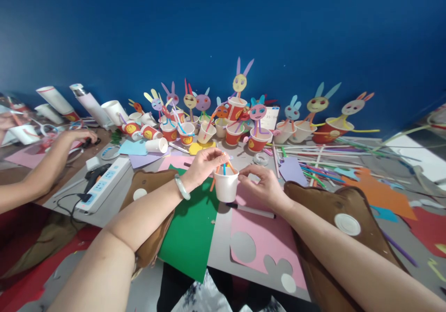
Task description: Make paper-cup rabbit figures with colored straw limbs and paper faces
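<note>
A white paper cup [226,187] stands upright on the grey table in front of me. Blue and orange pipe cleaners [224,169] rise from inside it, and another orange one hangs outside its left wall. My left hand [205,165], with a pale bangle at the wrist, is closed over the cup, its fingertips pinching the tops of the pipe cleaners. On the cup's right, my right hand [262,185] has its thumb and forefinger curled together at the rim. A black-and-white marker [254,210] lies just below that hand, on pink paper [266,237] with round cutouts.
Several paper cups with rabbit-faced figures [259,137] line the blue wall. Green paper [190,223] and brown cushions [343,200] flank the cup. Left are a power strip [104,186] and another person's arm [45,172]. Loose pipe cleaners [320,165] pile up at right.
</note>
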`<control>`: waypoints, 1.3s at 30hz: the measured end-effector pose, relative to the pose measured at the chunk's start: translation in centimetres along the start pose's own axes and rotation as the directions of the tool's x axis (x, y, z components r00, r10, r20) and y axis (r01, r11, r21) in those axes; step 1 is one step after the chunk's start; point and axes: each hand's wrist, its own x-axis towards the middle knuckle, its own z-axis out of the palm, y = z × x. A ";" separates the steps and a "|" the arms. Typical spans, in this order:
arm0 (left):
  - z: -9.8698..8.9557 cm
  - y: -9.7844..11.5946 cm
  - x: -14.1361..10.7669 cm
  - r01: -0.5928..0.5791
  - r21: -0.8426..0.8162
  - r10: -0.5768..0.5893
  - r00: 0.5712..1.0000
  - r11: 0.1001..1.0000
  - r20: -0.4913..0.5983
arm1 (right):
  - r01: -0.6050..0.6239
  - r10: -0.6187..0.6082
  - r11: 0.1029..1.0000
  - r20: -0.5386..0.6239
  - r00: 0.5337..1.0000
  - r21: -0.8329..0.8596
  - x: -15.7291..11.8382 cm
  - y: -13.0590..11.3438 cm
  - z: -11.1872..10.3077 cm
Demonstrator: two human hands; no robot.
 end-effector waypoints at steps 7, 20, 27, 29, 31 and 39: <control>0.6 -0.3 -0.5 0.004 0.059 -0.011 0.991 0.998 0.132 | -0.089 0.096 0.991 -0.066 0.993 0.103 0.0 -1.0 -0.3; 1.0 -0.1 -0.7 -0.002 0.054 -0.013 0.964 0.999 0.266 | 0.107 -0.124 0.982 -0.103 0.987 -0.155 -0.6 -1.2 0.1; 1.2 0.5 -1.0 0.021 0.089 -0.040 0.975 0.996 0.218 | 0.132 -0.159 0.969 -0.117 0.980 -0.210 -0.9 -1.6 0.3; 1.1 0.5 -1.0 0.021 0.099 -0.043 0.974 0.995 0.222 | 0.109 -0.136 0.972 -0.119 0.984 -0.208 -1.0 -1.6 0.4; 1.0 0.6 -1.0 0.005 0.117 -0.033 0.970 0.993 0.239 | 0.082 -0.107 0.978 -0.122 0.987 -0.193 -1.0 -1.5 0.5; 1.2 0.3 -1.4 -0.089 0.262 0.030 0.975 0.961 0.220 | 0.095 -0.126 0.981 -0.186 0.974 -0.168 -0.9 -1.8 0.3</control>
